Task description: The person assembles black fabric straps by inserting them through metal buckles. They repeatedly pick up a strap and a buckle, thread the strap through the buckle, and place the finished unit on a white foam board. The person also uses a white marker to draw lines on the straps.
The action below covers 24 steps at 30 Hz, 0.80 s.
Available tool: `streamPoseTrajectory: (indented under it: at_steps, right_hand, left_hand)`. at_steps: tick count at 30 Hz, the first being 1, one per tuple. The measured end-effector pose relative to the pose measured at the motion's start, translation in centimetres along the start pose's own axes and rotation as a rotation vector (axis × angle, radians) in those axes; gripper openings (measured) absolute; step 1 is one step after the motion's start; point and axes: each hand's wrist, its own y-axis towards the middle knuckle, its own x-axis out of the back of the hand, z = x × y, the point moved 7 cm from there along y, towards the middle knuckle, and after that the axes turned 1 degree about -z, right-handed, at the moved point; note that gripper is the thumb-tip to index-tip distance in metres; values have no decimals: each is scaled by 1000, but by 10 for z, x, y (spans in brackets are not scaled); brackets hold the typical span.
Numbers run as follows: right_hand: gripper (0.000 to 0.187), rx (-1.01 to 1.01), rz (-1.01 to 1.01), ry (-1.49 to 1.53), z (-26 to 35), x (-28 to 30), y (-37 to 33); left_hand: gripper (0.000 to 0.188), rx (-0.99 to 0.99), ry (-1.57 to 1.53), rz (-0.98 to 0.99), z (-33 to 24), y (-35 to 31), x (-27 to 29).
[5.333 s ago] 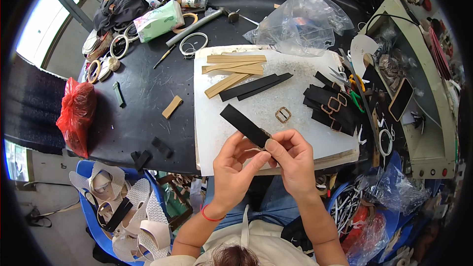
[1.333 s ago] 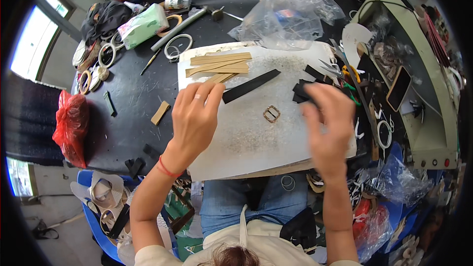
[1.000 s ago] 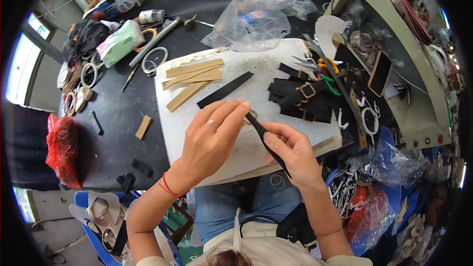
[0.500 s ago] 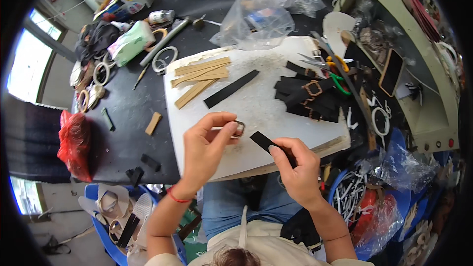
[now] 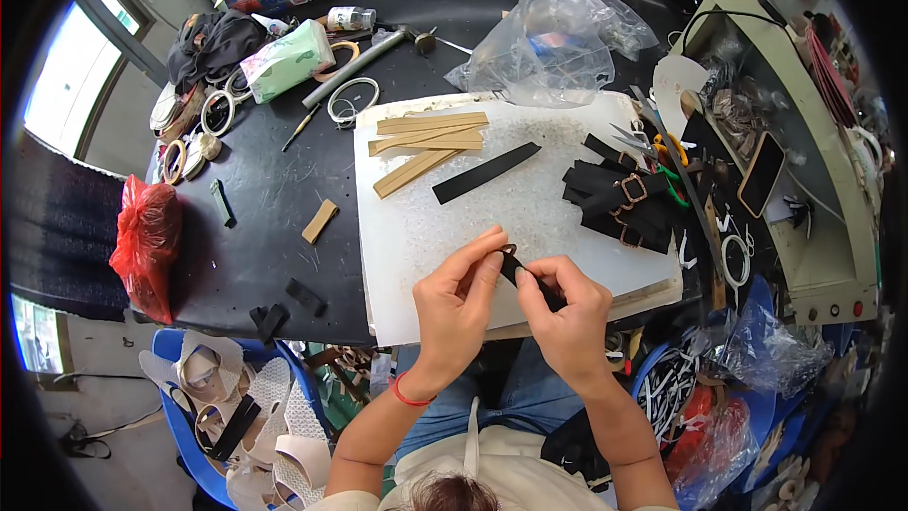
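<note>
Both hands have drawn together since half a second ago, when they worked apart over the white cutting mat (image 5: 426, 227). Now the left hand (image 5: 457, 308) pinches a small dark metal buckle (image 5: 508, 250) against the tip of a short black leather strap (image 5: 530, 279), which the right hand (image 5: 567, 322) grips along its length, just above the mat's near edge. Judging by this, buckle and strap are being joined. Farther up the mat lie tan strips (image 5: 426, 137) and another black strap (image 5: 485, 172).
</note>
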Motion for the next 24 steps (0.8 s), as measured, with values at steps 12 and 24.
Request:
streamPoseTrajectory:
  at_steps: [12, 24]
  right_hand:
    - [7, 68, 36, 132, 0, -16, 13]
    - [15, -219, 58, 725, -7, -29, -2]
  left_hand:
    - [23, -103, 131, 56, -11, 3, 3]
    - [34, 37, -356, 66, -11, -1, -1]
